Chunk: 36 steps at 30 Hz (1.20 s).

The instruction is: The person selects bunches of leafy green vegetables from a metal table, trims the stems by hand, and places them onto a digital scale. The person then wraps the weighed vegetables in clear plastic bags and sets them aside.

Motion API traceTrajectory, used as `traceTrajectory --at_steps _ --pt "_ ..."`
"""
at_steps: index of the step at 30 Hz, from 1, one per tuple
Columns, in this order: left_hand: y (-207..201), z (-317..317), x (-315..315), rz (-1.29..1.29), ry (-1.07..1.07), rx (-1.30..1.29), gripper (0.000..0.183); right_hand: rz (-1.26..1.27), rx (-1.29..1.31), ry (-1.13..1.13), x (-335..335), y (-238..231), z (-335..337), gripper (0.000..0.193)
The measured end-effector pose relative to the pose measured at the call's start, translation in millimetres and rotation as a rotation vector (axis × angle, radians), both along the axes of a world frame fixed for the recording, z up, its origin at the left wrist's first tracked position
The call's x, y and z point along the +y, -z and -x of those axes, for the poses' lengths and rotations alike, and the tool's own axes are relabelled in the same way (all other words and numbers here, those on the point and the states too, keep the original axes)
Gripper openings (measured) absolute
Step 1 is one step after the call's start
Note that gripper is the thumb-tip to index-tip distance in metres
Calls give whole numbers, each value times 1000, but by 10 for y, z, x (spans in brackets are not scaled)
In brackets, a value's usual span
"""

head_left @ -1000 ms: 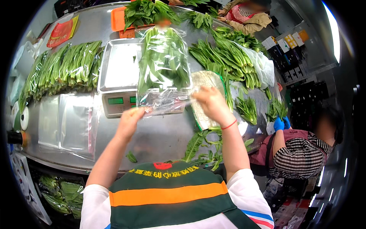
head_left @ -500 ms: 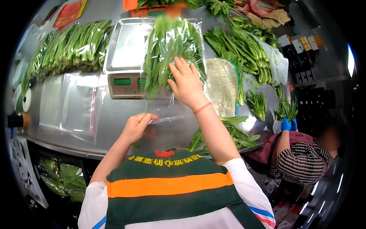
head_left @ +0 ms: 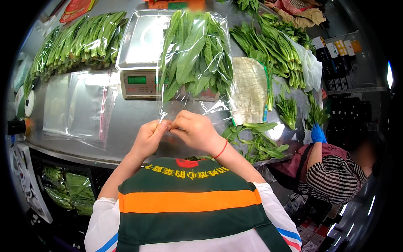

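A clear plastic bag (head_left: 218, 110) full of long green leafy vegetables (head_left: 195, 59) lies over the right part of a weighing scale (head_left: 140, 42). Its near end reaches toward me. My left hand (head_left: 150, 136) pinches the near left corner of the bag between thumb and fingers. Close against it, my right hand (head_left: 194, 129) has its fingers curled in on the same edge of the plastic, and a thin red band circles that wrist. The exact grip of the right fingertips is partly hidden.
Flat empty bags (head_left: 86, 107) lie left of the scale, below a row of bagged greens (head_left: 84, 40). A woven cloth (head_left: 248, 90), loose leaves (head_left: 260, 140) and heaped greens (head_left: 273, 54) are on the right. A blue-gloved co-worker's hand (head_left: 318, 133) holds greens beside the table.
My right hand has come off the bagged greens and back toward me, joining my left hand at the bag's near edge. The co-worker's gloved hand has shifted slightly.
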<state>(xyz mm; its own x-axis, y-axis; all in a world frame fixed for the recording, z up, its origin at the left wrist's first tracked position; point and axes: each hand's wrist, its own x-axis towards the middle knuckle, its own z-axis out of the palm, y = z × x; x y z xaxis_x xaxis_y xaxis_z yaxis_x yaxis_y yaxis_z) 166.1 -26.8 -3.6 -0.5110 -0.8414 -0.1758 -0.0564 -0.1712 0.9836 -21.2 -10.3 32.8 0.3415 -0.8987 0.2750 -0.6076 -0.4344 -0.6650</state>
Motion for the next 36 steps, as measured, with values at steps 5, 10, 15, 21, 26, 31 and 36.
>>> traceTrajectory --at_steps 5,10,15,21,26,31,36 --pt "-36 51 -44 40 4 -24 31 66 76 -53 -13 -3 -25 10" --pt "-70 128 -43 30 -39 42 31 65 79 -99 22 -84 -10 12" --pt "33 -159 -211 -186 -206 181 39 -383 153 -8 585 -304 757 8" --pt "200 -743 -564 100 -457 -83 26 -494 477 544 1282 -423 1709 9" --pt "-171 -270 -975 1187 -430 -627 44 304 434 629 246 -404 1221 33" --pt "-282 -136 -1159 1320 -24 -483 26 546 312 216 -360 -42 943 24" --pt "-4 -349 -1174 647 -205 -181 19 -324 -521 575 -260 339 1041 9"
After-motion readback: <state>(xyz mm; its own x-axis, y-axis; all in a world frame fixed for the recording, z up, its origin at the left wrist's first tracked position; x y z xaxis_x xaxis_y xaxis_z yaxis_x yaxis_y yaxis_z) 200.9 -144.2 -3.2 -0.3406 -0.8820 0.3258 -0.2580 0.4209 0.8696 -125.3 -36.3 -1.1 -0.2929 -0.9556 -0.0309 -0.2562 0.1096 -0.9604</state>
